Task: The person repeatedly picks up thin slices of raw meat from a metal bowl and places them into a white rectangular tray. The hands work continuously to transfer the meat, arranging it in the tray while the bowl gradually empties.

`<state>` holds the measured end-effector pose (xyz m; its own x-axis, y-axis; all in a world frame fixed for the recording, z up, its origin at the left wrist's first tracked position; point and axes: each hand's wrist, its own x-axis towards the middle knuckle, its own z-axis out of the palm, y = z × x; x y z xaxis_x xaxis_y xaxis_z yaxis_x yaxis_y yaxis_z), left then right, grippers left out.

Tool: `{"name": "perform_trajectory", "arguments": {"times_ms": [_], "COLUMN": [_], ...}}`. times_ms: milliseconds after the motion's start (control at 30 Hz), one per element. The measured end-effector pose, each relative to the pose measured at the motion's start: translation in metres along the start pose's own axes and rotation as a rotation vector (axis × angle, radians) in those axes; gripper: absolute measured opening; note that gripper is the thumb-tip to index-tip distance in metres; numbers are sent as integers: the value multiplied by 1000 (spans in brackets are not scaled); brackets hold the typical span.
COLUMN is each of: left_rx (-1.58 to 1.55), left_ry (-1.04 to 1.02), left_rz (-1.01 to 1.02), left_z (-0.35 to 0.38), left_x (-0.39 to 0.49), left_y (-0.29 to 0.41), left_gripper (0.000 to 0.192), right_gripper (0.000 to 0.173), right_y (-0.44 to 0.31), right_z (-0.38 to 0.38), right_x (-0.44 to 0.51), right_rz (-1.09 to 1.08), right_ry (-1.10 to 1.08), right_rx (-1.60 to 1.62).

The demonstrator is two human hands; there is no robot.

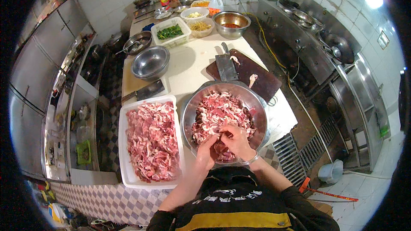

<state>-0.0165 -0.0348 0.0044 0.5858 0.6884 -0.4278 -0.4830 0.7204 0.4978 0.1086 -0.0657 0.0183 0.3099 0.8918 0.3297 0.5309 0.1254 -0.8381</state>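
Sliced raw meat (pixel 221 110) fills much of a large steel bowl (pixel 262 118) in front of me. Over the near part of that bowl, my left hand (pixel 207 149) and my right hand (pixel 237 141) meet with their fingertips pinched on a piece of the raw meat. A metal bangle (pixel 251 159) circles my right wrist. To the left of the bowl stands a white plastic tub (pixel 123 163) heaped with more sliced raw meat. Beyond the bowl, a cleaver (pixel 226 67) lies on a dark cutting board (pixel 268 81) with small meat scraps.
A second cleaver (pixel 150 90) lies behind the tub, near stacked steel bowls (pixel 150 62). Farther back are a white basket of green vegetables (pixel 171 41), plastic bowls and a steel bowl of red sauce (pixel 231 32). A steel stove (pixel 298 45) with woks stands right.
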Motion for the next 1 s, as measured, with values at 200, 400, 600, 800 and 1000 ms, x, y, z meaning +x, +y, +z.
{"name": "perform_trajectory", "arguments": {"times_ms": [200, 400, 600, 800, 1000], "left_rx": [-6, -27, 167, 374, 303], "left_ry": [111, 145, -35, 3, 63], "left_rz": [17, 56, 77, 109, 134], "left_z": [-9, -12, -10, 1, -6], "left_x": [8, 11, 11, 10, 11], "left_y": [7, 18, 21, -4, -5], "left_gripper": [19, 27, 47, 42, 32], "right_gripper": [5, 10, 16, 17, 10], "right_y": [5, 19, 24, -4, 18], "right_z": [-14, -37, -35, 0, -1], "right_x": [2, 8, 10, 6, 9], "right_rz": [585, 661, -178, -84, 227], "right_ry": [-134, 3, 150, -33, -96], "right_rx": [935, 1316, -353, -140, 256]}}
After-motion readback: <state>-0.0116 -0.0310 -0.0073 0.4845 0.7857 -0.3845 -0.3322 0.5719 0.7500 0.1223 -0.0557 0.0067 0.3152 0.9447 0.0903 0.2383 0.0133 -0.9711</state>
